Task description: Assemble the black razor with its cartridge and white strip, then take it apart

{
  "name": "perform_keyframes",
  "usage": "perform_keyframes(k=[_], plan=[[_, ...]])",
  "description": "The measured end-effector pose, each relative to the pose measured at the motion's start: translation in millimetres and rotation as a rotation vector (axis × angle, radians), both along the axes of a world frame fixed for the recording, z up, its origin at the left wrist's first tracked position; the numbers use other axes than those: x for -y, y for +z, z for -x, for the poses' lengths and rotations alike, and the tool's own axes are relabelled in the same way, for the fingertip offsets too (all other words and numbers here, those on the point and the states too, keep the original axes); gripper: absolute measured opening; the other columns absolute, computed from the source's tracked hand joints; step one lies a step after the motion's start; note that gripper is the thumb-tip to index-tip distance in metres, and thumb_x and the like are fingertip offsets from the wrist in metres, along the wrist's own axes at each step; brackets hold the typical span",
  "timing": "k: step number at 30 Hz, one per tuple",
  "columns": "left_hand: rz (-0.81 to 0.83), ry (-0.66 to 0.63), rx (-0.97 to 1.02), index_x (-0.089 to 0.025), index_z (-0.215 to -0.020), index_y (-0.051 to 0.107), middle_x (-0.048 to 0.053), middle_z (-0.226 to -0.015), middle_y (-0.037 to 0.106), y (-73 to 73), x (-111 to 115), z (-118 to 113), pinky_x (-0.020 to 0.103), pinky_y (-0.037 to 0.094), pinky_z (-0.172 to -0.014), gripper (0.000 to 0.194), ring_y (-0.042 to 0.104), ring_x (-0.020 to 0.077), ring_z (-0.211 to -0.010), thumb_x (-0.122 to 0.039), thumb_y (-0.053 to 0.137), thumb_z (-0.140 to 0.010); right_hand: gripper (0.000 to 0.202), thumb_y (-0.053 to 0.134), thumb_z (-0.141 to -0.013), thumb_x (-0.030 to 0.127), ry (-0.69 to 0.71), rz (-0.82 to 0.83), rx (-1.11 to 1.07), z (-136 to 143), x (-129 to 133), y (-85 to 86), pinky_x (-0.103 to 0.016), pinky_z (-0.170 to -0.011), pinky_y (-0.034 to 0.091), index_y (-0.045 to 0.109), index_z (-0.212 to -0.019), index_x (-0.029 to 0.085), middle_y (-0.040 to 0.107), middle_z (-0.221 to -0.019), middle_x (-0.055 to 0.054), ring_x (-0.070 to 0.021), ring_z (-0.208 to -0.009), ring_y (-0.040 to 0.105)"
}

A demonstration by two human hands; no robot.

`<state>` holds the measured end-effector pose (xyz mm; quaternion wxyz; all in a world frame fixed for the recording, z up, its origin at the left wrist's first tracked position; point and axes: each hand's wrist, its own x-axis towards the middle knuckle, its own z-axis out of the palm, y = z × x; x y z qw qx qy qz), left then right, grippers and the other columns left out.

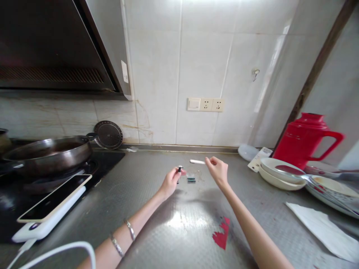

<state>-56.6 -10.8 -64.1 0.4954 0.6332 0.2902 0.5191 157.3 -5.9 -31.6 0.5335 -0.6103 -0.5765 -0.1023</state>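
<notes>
My left hand is closed around a small black item with a silvery white end; its kind is too small to tell. In my right hand, a short, slim white stick is pinched, its free end pointing left toward the left hand. Between and just below the hands lies a small clear piece with dark bars on the metal counter. A thin, thread-like strand beside it is hard to make out. Nearer to me, a torn red scrap rests flat below the right hand.
At left, a steel pan sits on the black stove, with a phone on a white power bank and a white cable. Stacked bowls, plates, a red thermos jug and white paper occupy the right side.
</notes>
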Motion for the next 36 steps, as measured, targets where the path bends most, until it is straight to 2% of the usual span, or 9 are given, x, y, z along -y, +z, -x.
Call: perform_keyframes(k=[4, 8, 16, 22, 28, 33, 36], plan=[[-0.116, 0.084, -0.107, -0.016, -0.094, 0.060, 0.008, -0.097, 0.066, -3.4, -6, 4, 0.028, 0.039, -0.085, 0.022, 0.058, 0.0184, -0.094, -0.030, 0.049, -0.083, 0.041, 0.042, -0.078, 0.047, 0.078, -0.039, 0.042, 21, 11, 12.8, -0.023, -0.057, 0.029, 0.047, -0.049, 0.018, 0.048, -0.043, 0.004, -0.0094, -0.045, 0.042], [-0.150, 0.096, -0.190, -0.016, -0.094, 0.063, 0.006, -0.088, 0.067, -5.4, -2, 2, 0.025, 0.040, -0.078, 0.021, 0.058, 0.0172, -0.086, -0.026, 0.048, -0.082, 0.040, 0.043, -0.079, 0.042, 0.129, -0.048, 0.075, 41, 18, 13.8, -0.024, -0.063, 0.031, 0.047, -0.048, 0.017, 0.047, -0.043, 0.005, -0.0076, -0.045, 0.040], [-0.149, 0.114, -0.201, -0.017, -0.088, 0.063, 0.005, -0.085, 0.066, -1.0, 3, 3, 0.022, 0.039, -0.069, 0.019, 0.055, 0.0151, -0.074, -0.027, 0.049, -0.082, 0.037, 0.048, -0.076, 0.039, 0.080, -0.075, 0.063, 19, 9, 8.8, -0.031, -0.081, 0.028, 0.045, -0.046, 0.017, 0.051, -0.045, 0.005, -0.0076, -0.045, 0.042], [-0.092, 0.105, -0.153, -0.017, -0.081, 0.064, 0.003, -0.073, 0.062, -0.8, 5, 1, 0.022, 0.038, -0.064, 0.015, 0.051, 0.0138, -0.066, -0.028, 0.053, -0.078, 0.037, 0.046, -0.079, 0.041, 0.122, -0.091, 0.103, 36, 13, 6.6, -0.030, -0.081, 0.028, 0.047, -0.050, 0.018, 0.055, -0.049, 0.004, -0.0092, -0.050, 0.046], [-0.138, 0.136, -0.128, -0.017, -0.079, 0.059, 0.004, -0.079, 0.063, 5.2, 2, 5, 0.022, 0.039, -0.067, 0.015, 0.052, 0.0144, -0.071, -0.028, 0.049, -0.080, 0.039, 0.047, -0.078, 0.041, 0.045, -0.093, 0.072, 13, 7, 1.7, -0.030, -0.081, 0.026, 0.047, -0.047, 0.018, 0.052, -0.047, 0.005, -0.0082, -0.048, 0.045], [-0.157, 0.135, -0.188, -0.017, -0.080, 0.061, 0.002, -0.075, 0.062, 1.1, 3, 2, 0.021, 0.037, -0.063, 0.015, 0.049, 0.0124, -0.063, -0.026, 0.049, -0.080, 0.041, 0.045, -0.080, 0.042, 0.106, -0.080, 0.068, 26, 13, 3.9, -0.030, -0.079, 0.028, 0.047, -0.048, 0.017, 0.051, -0.046, 0.005, -0.0078, -0.047, 0.043], [-0.157, 0.127, -0.190, -0.017, -0.079, 0.062, 0.002, -0.075, 0.063, 2.2, 5, 1, 0.021, 0.037, -0.066, 0.015, 0.051, 0.0136, -0.067, -0.026, 0.050, -0.080, 0.041, 0.046, -0.080, 0.041, 0.131, -0.089, 0.108, 26, 13, 3.0, -0.029, -0.079, 0.027, 0.046, -0.047, 0.017, 0.051, -0.046, 0.005, -0.0075, -0.047, 0.043]])
